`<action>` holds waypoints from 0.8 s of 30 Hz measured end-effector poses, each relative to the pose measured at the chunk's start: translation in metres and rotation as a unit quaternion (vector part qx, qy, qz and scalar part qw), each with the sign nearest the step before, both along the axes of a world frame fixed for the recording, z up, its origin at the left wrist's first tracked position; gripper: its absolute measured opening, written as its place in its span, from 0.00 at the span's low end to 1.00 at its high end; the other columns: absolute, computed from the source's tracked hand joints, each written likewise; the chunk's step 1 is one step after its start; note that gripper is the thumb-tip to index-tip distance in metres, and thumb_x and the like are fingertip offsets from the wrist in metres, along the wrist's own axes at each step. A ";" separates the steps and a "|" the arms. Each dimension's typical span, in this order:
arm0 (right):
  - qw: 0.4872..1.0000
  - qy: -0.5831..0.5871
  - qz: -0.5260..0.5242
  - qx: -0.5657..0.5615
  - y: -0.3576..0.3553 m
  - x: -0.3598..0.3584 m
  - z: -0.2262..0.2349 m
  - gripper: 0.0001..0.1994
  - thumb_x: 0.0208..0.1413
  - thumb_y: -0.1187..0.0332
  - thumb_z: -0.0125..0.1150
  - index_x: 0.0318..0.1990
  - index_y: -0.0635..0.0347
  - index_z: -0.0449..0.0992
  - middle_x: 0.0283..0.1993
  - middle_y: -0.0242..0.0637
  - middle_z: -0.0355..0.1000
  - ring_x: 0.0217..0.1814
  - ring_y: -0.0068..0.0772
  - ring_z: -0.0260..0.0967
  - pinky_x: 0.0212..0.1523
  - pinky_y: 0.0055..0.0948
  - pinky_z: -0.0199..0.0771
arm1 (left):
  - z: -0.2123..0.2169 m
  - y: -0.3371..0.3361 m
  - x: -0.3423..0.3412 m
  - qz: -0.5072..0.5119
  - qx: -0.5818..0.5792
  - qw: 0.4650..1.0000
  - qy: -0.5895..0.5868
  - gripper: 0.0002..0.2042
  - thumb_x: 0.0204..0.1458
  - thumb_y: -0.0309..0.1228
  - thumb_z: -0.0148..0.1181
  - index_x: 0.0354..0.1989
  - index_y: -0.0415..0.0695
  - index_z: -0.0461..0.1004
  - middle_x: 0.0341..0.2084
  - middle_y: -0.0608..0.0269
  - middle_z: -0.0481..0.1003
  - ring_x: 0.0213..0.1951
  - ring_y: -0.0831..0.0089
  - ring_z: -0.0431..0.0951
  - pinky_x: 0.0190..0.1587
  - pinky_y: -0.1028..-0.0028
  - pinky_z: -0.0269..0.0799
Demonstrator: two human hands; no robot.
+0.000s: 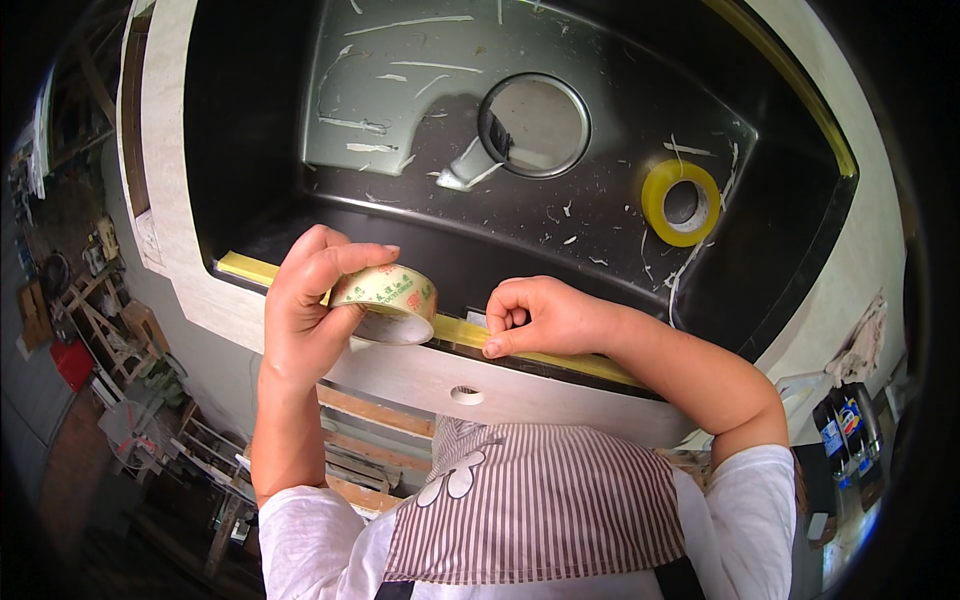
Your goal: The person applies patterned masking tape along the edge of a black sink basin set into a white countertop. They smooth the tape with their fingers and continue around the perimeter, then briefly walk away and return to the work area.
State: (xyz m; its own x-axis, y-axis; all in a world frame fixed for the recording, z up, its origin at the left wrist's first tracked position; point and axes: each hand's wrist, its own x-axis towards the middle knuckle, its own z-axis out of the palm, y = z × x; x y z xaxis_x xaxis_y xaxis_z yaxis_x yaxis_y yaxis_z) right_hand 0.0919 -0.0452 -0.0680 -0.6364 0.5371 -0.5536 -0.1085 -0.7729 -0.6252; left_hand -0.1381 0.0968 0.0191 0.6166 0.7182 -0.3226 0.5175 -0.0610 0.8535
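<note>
My left hand (305,300) grips a roll of packing tape (385,300) with a pale core printed in green and red, fingers over its top and thumb at its lower side. A strip of yellow tape (460,333) runs along the near rim of a black sink (420,228), beside the roll. Curled at that strip, my right hand (545,318) has its thumb and forefinger tips close together on the tape. A small whitish piece (477,319) shows beside the right fingers.
Inside the sink lie a second yellow tape roll (680,203), white scraps (372,148) and a round drain hole (535,125). A pale countertop (225,310) with a small hole (466,395) surrounds the sink. More yellow tape (800,75) lines the far right rim. Wooden clutter (110,335) stands at left.
</note>
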 end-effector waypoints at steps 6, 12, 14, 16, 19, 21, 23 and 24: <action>0.997 -0.045 -0.039 0.055 0.001 0.001 0.001 0.20 0.45 0.57 0.78 0.40 0.58 0.77 0.39 0.27 0.65 0.38 0.20 0.57 0.41 0.22 0.65 | -0.003 0.001 0.001 0.013 -0.003 1.000 -0.011 0.27 0.30 0.11 0.53 0.44 0.41 0.82 0.29 0.66 0.68 0.32 0.73 0.69 0.36 0.76 0.67; 0.999 -0.039 -0.009 0.033 0.001 -0.003 -0.003 0.23 0.44 0.60 0.79 0.45 0.55 0.77 0.40 0.27 0.66 0.40 0.21 0.57 0.44 0.22 0.64 | 0.000 0.001 0.001 0.009 0.000 1.000 0.007 0.27 0.30 0.10 0.54 0.44 0.41 0.82 0.29 0.65 0.68 0.32 0.73 0.69 0.37 0.76 0.67; 0.999 -0.035 -0.016 0.038 0.000 -0.004 -0.005 0.23 0.45 0.58 0.79 0.45 0.57 0.76 0.40 0.28 0.65 0.38 0.21 0.58 0.41 0.23 0.65 | -0.003 0.000 0.000 0.009 0.004 1.000 0.007 0.27 0.30 0.10 0.54 0.44 0.41 0.82 0.29 0.65 0.69 0.32 0.73 0.70 0.36 0.76 0.67; 0.998 -0.037 -0.017 0.042 -0.001 -0.005 -0.006 0.23 0.45 0.58 0.79 0.45 0.58 0.76 0.39 0.30 0.65 0.38 0.21 0.59 0.40 0.23 0.66 | -0.004 -0.001 -0.001 0.010 0.008 1.000 -0.001 0.27 0.30 0.10 0.54 0.44 0.42 0.82 0.29 0.65 0.69 0.32 0.73 0.70 0.36 0.76 0.67; 0.998 -0.044 -0.012 0.044 -0.001 -0.006 -0.006 0.23 0.45 0.58 0.79 0.44 0.58 0.76 0.39 0.30 0.65 0.38 0.22 0.60 0.40 0.24 0.66 | -0.005 -0.001 -0.001 0.008 0.006 1.000 0.002 0.27 0.30 0.10 0.55 0.43 0.42 0.82 0.28 0.66 0.69 0.32 0.73 0.70 0.35 0.76 0.67; 0.998 -0.046 -0.013 0.044 0.000 -0.006 -0.005 0.23 0.45 0.57 0.79 0.44 0.59 0.76 0.39 0.31 0.66 0.38 0.23 0.61 0.40 0.24 0.66 | -0.005 -0.001 -0.001 0.009 0.002 1.000 0.003 0.27 0.30 0.10 0.55 0.43 0.42 0.82 0.28 0.66 0.69 0.32 0.73 0.70 0.35 0.76 0.66; 0.997 -0.055 -0.013 0.061 0.000 -0.007 -0.005 0.23 0.45 0.57 0.79 0.43 0.59 0.76 0.39 0.31 0.66 0.38 0.24 0.62 0.40 0.25 0.67 | -0.004 -0.001 -0.001 0.009 -0.001 1.000 0.007 0.27 0.30 0.10 0.55 0.43 0.42 0.82 0.28 0.66 0.68 0.32 0.73 0.70 0.35 0.76 0.66; 0.996 -0.060 -0.013 0.069 0.000 -0.008 -0.005 0.22 0.44 0.57 0.79 0.42 0.59 0.76 0.38 0.31 0.66 0.38 0.24 0.62 0.40 0.25 0.67 | -0.004 -0.001 -0.001 0.009 -0.002 1.000 0.010 0.27 0.30 0.10 0.55 0.43 0.42 0.83 0.28 0.66 0.68 0.32 0.73 0.70 0.35 0.76 0.66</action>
